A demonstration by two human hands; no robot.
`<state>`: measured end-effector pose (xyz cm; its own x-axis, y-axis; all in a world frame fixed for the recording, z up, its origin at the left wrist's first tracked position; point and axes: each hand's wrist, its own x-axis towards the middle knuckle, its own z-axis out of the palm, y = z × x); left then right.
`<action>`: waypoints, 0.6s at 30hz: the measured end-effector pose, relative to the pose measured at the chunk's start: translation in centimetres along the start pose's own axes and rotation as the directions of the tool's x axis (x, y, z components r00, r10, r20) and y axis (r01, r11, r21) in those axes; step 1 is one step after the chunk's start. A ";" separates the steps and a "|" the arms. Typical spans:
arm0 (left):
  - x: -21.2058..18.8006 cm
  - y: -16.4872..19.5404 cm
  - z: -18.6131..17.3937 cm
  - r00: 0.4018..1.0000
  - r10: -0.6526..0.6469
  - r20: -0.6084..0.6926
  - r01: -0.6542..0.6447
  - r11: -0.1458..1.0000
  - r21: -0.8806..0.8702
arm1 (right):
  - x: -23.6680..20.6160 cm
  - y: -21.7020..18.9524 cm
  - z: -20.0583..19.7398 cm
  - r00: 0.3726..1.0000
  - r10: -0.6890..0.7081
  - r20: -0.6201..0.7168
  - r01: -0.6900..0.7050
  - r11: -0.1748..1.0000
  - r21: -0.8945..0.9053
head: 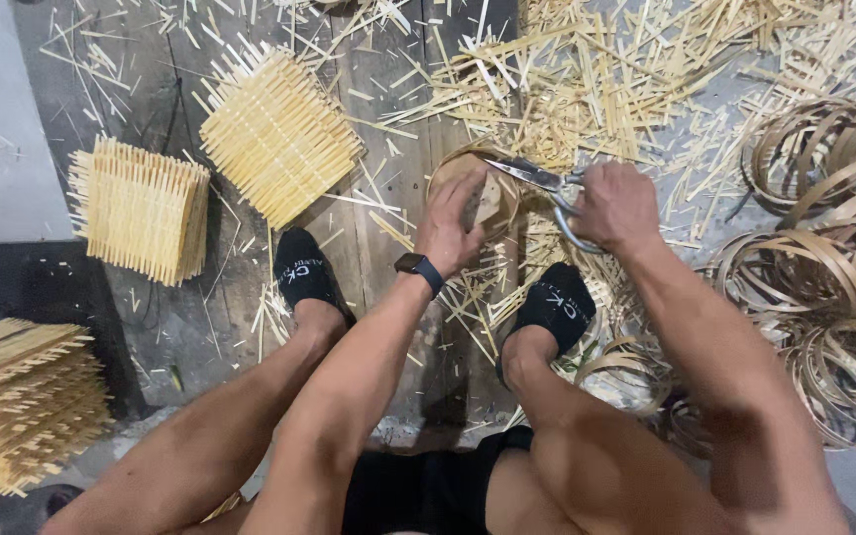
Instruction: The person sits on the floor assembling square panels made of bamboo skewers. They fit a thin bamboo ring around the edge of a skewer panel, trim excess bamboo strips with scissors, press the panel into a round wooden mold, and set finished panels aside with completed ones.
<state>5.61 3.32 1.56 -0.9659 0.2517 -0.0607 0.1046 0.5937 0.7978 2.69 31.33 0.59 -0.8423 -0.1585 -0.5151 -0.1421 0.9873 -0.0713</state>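
Observation:
My left hand (451, 226) grips a small round woven bamboo piece with a hoop rim (492, 198), held low between my feet. My right hand (614, 206) is closed on the handles of metal scissors (545, 180), whose blades point left over the top edge of the round piece. A dark watch sits on my left wrist. My feet in black socks (301, 272) rest on the floor either side of the piece.
Stacks of square woven bamboo mats lie at the left (141, 210), upper middle (279, 134) and lower left (22, 401). Several bamboo hoops (824, 287) pile up at the right. Cut bamboo slivers (587, 79) litter the floor ahead.

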 end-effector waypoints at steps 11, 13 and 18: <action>0.9 0.9 -0.4 0.992 -0.070 0.105 0.052 0.985 0.165 | 0.0 -0.3 -0.1 0.999 -0.033 -0.006 0.033 0.999 0.005; 0.7 1.4 -0.5 0.985 -0.163 0.060 0.141 0.951 0.276 | -0.1 0.2 -0.5 1.000 -0.014 0.020 0.013 0.997 0.070; 0.5 2.3 0.1 0.997 -0.078 -0.010 0.078 0.983 0.165 | 0.0 0.8 -0.4 0.981 -0.112 -0.157 0.102 0.992 -0.070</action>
<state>5.41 4.89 3.33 -0.9735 0.1969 -0.1164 0.0662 0.7296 0.6806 2.36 32.12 0.91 -0.8924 -0.2678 -0.3633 -0.2633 0.9627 -0.0629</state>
